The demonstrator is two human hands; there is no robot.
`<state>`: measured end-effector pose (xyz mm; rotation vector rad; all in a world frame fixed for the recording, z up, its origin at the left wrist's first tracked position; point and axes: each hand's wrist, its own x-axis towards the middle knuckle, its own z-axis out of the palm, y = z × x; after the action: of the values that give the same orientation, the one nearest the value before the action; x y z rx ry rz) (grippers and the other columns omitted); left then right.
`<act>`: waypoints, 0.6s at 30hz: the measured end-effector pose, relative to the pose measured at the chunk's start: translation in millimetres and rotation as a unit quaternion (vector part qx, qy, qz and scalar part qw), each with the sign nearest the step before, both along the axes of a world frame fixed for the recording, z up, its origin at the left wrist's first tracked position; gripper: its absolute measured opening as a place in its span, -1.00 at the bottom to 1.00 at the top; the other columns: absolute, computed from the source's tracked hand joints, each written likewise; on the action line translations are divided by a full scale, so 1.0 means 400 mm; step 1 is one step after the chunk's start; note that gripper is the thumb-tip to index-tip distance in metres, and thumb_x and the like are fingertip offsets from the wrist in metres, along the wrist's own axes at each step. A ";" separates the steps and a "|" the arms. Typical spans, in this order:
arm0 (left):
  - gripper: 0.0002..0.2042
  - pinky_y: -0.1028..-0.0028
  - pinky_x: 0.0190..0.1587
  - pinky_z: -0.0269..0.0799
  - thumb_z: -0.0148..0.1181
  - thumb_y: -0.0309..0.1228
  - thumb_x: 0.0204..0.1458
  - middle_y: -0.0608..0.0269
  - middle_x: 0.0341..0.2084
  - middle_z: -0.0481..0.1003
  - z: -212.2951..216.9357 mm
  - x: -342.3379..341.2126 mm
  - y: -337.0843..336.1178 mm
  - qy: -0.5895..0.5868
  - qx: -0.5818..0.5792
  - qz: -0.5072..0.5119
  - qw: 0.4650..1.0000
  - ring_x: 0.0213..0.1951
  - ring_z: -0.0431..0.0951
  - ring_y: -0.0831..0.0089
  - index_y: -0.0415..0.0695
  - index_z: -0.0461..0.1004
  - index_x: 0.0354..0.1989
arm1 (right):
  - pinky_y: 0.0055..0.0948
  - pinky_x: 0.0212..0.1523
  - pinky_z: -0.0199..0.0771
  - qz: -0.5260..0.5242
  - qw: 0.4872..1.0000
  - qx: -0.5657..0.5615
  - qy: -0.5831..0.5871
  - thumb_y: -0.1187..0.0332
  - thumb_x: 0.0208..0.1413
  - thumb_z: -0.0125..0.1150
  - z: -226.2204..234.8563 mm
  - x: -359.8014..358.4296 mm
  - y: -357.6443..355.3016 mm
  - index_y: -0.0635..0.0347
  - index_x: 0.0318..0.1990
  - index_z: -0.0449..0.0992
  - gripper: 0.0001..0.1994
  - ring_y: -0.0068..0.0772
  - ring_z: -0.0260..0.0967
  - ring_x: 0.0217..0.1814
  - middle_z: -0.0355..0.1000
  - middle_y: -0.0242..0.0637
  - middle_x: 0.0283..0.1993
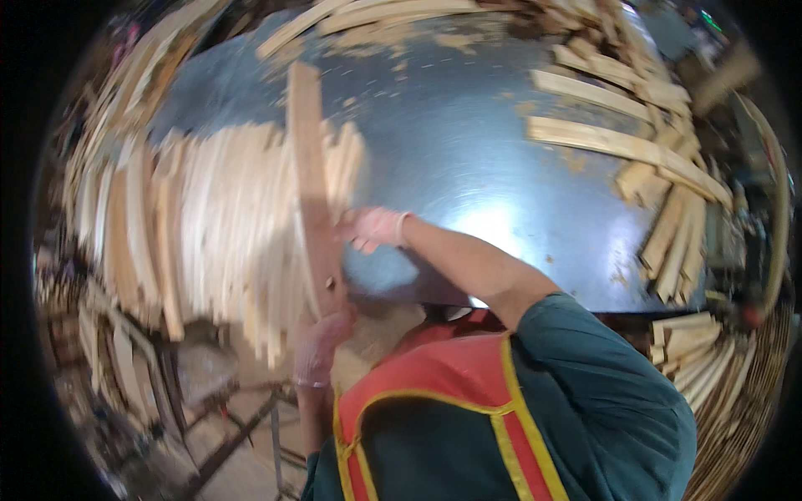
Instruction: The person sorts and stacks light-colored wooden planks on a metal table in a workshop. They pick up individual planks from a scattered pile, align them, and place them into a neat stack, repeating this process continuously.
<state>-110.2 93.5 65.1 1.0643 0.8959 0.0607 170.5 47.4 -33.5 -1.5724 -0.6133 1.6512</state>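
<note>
A long brown wooden board [311, 179] runs almost vertically through the left centre of the frame, from near the upper edge of a shiny sheet-metal table [468, 142] down to its near edge. The left hand [322, 341], in a thin pale glove, sits at the board's lower end, just below centre; its fingers wrap up around that end, so it seems to be gripping the board, though motion blur softens the detail. The right hand [372, 227], also in a pale glove, is at the centre of the frame, right beside the board's right edge about two thirds of the way down; its fingers curl loosely and touch or nearly touch the wood, and I cannot tell whether they actually close on it.

Left of the board, a blurred row of pale wooden slats [209, 225] lies side by side across the left part of the table, some overhanging the near edge. More loose planks [622, 146] lie scattered at the upper right, and further planks [681, 238] are stacked at the right rim. Sawdust flecks the table top near the upper centre. In the lower centre, the person's dark green sleeve [601, 392] and red vest with yellow trim [434, 376] fill the foreground.
</note>
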 end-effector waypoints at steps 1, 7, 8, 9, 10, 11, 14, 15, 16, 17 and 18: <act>-0.32 0.36 -0.09 0.61 0.31 -0.43 0.03 0.15 -0.02 0.62 -0.010 0.004 0.007 0.017 -0.003 -0.025 1.000 -0.07 0.64 0.34 -0.26 0.36 0.42 | -0.13 0.00 0.59 0.022 0.999 0.027 -0.012 0.05 0.26 0.33 0.046 0.015 -0.025 0.04 0.15 0.60 -0.59 0.00 0.56 -0.02 0.61 -0.23 -0.07; -0.35 0.38 -0.13 0.62 0.34 -0.51 0.10 0.21 0.00 0.66 0.016 0.114 0.015 0.051 0.127 -0.247 0.959 -0.08 0.66 0.40 -0.24 0.40 0.44 | -0.01 0.32 0.42 -0.061 0.621 0.234 -0.745 0.13 0.11 0.42 0.365 0.162 -0.442 -0.05 0.24 0.49 -0.47 -0.10 0.48 0.21 0.54 -0.19 0.05; -0.34 0.38 -0.10 0.62 0.34 -0.51 0.10 0.19 0.06 0.64 0.040 0.166 0.014 0.075 0.164 -0.343 0.922 -0.06 0.67 0.39 -0.23 0.39 0.45 | 0.00 0.31 0.41 -0.023 0.603 0.198 -0.773 0.13 0.11 0.41 0.383 0.185 -0.532 -0.07 0.24 0.48 -0.48 -0.10 0.49 0.19 0.55 -0.21 0.04; -0.34 0.38 -0.07 0.62 0.33 -0.51 0.10 0.17 0.12 0.62 0.067 0.224 0.006 0.096 0.201 -0.433 0.873 -0.04 0.68 0.38 -0.22 0.38 0.46 | 0.02 0.30 0.40 0.017 0.585 0.158 -0.795 0.14 0.12 0.40 0.401 0.207 -0.627 -0.08 0.24 0.46 -0.48 -0.10 0.49 0.18 0.55 -0.23 0.02; -0.34 0.37 -0.04 0.62 0.33 -0.49 0.11 0.14 0.17 0.60 0.075 0.280 -0.003 0.071 0.210 -0.498 0.839 -0.02 0.69 0.36 -0.21 0.38 0.46 | 0.01 0.27 0.41 0.047 0.602 0.090 -0.792 0.14 0.12 0.40 0.414 0.209 -0.714 -0.10 0.22 0.47 -0.50 -0.11 0.51 0.16 0.56 -0.25 -0.01; -0.34 0.36 -0.01 0.62 0.32 -0.48 0.11 0.11 0.22 0.58 0.083 0.326 -0.010 0.043 0.217 -0.550 0.805 0.00 0.70 0.34 -0.20 0.37 0.46 | 0.00 0.25 0.43 0.085 0.615 0.028 -0.784 0.14 0.13 0.39 0.429 0.212 -0.789 -0.12 0.20 0.48 -0.53 -0.12 0.52 0.14 0.57 -0.28 -0.04; -0.33 0.32 0.17 0.56 0.31 -0.42 0.13 0.03 0.34 0.49 0.103 0.489 -0.079 -0.095 0.272 -0.662 0.692 0.15 0.66 0.25 -0.17 0.36 0.48 | -0.11 0.15 0.50 0.134 0.726 -0.226 -0.636 0.16 0.19 0.36 0.505 0.166 -1.002 -0.13 0.04 0.62 -0.71 -0.17 0.56 0.11 0.61 -0.32 -0.11; -0.31 0.32 0.26 0.51 0.32 -0.40 0.12 0.01 0.39 0.46 0.140 0.563 -0.124 -0.093 0.386 -0.697 0.597 0.23 0.62 0.23 -0.17 0.34 0.50 | -0.11 0.11 0.52 0.099 0.720 -0.250 -0.640 0.17 0.20 0.35 0.516 0.132 -1.080 -0.11 0.00 0.63 -0.76 -0.17 0.58 0.06 0.61 -0.31 -0.14; -0.28 0.32 0.32 0.46 0.33 -0.40 0.11 0.01 0.41 0.43 0.154 0.622 -0.173 -0.120 0.404 -0.664 0.618 0.29 0.57 0.25 -0.18 0.32 0.51 | -0.11 0.08 0.54 0.062 0.709 -0.281 -0.644 0.17 0.22 0.33 0.538 0.084 -1.162 -0.10 -0.05 0.65 -0.80 -0.17 0.59 0.01 0.61 -0.31 -0.17; -0.25 0.32 0.38 0.41 0.34 -0.41 0.09 0.01 0.44 0.41 0.157 0.671 -0.221 -0.143 0.418 -0.625 0.644 0.35 0.52 0.27 -0.20 0.30 0.52 | -0.11 0.04 0.56 0.031 0.696 -0.307 -0.648 0.18 0.24 0.32 0.558 0.046 -1.231 -0.08 -0.10 0.66 -0.84 -0.17 0.61 -0.04 0.61 -0.30 -0.20; -0.21 0.29 0.48 0.27 0.35 -0.43 0.09 0.00 0.51 0.32 0.085 0.709 -0.196 -0.250 0.332 -0.518 0.748 0.47 0.37 0.24 -0.23 0.23 0.56 | -0.11 -0.01 0.57 -0.037 0.694 -0.367 -0.618 0.17 0.26 0.31 0.593 0.032 -1.284 -0.05 -0.12 0.66 -0.84 -0.17 0.61 -0.10 0.62 -0.30 -0.20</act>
<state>173.4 15.0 99.0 1.9779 -0.3496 -0.2795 183.1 -466.0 203.8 -3.2461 -0.4724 0.4724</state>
